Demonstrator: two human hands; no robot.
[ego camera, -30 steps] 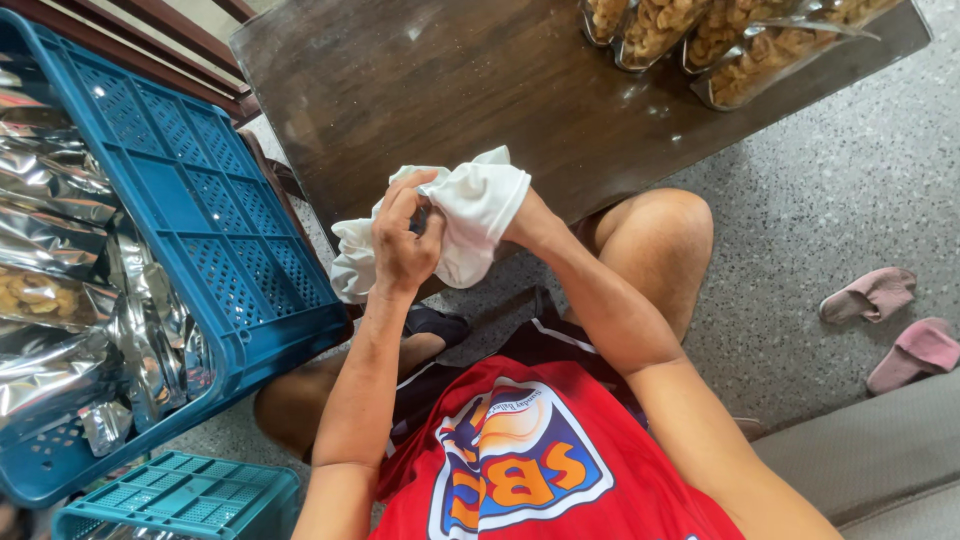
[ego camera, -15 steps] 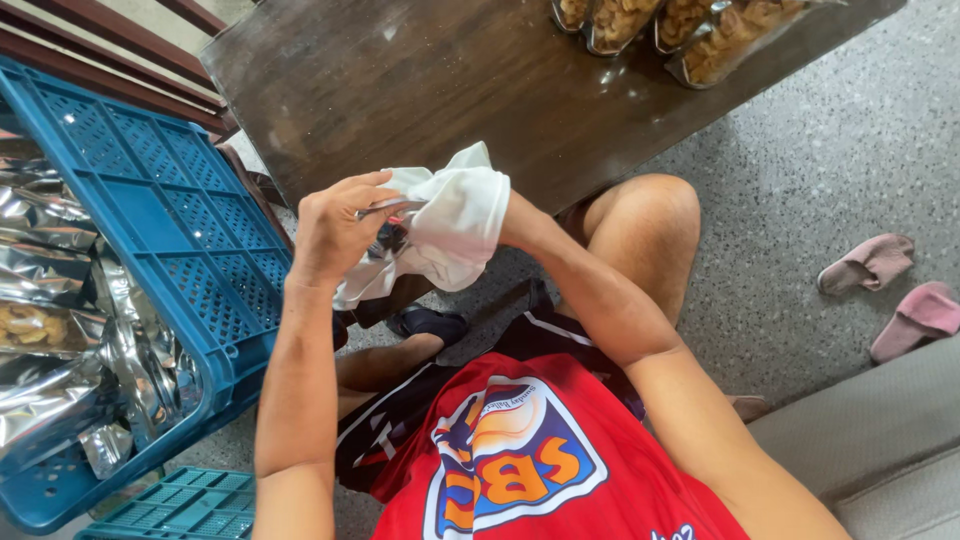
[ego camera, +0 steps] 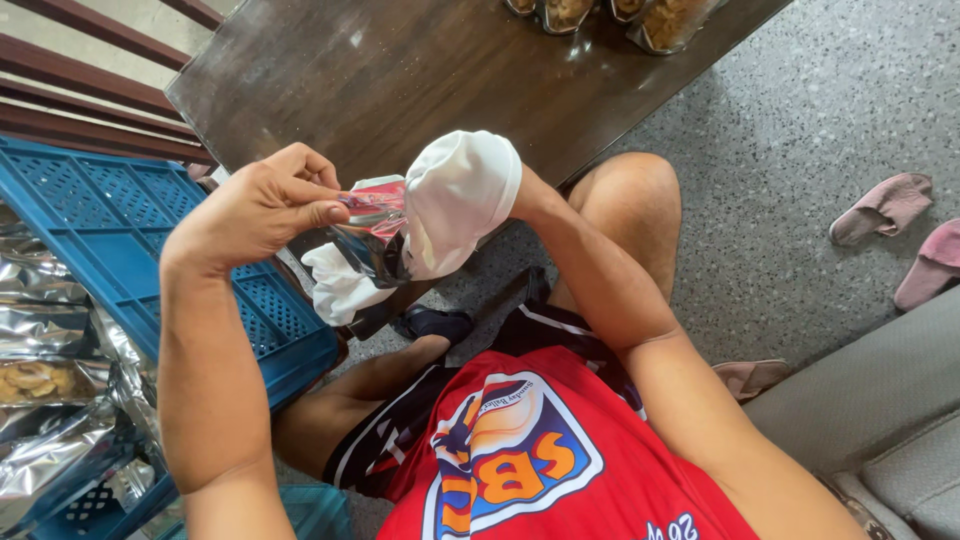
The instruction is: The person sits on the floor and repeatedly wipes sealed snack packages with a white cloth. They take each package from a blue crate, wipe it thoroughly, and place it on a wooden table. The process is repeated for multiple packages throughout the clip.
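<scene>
The shiny pouch (ego camera: 372,232) is up in the air between the two hands, over the person's lap and just in front of the edge of the dark wooden table (ego camera: 400,80). The pouch is silver with a red top edge. The left hand (ego camera: 262,205) is bare, and its fingers are pinched shut on the red top of the pouch. The right hand (ego camera: 458,200) is wrapped in a white cloth (ego camera: 450,210), so its fingers are hidden; it presses against the side of the pouch, but I cannot tell if it grips it. A loose end of the cloth hangs down under the pouch. The table top is brown and a bit shiny. At its far edge stand four clear jars (ego camera: 610,15) with brown food inside, cut off by the top of the picture. The floor (ego camera: 800,130) is grey and speckled. On the left sits one big blue crate (ego camera: 110,210) full of more silver bags (ego camera: 50,330); I cannot count them well. A second, teal crate (ego camera: 310,510) peeks out at the bottom. Two pink slippers (ego camera: 900,225) lie on the floor at the right. The person sits with bare knees and wears a red shirt.
</scene>
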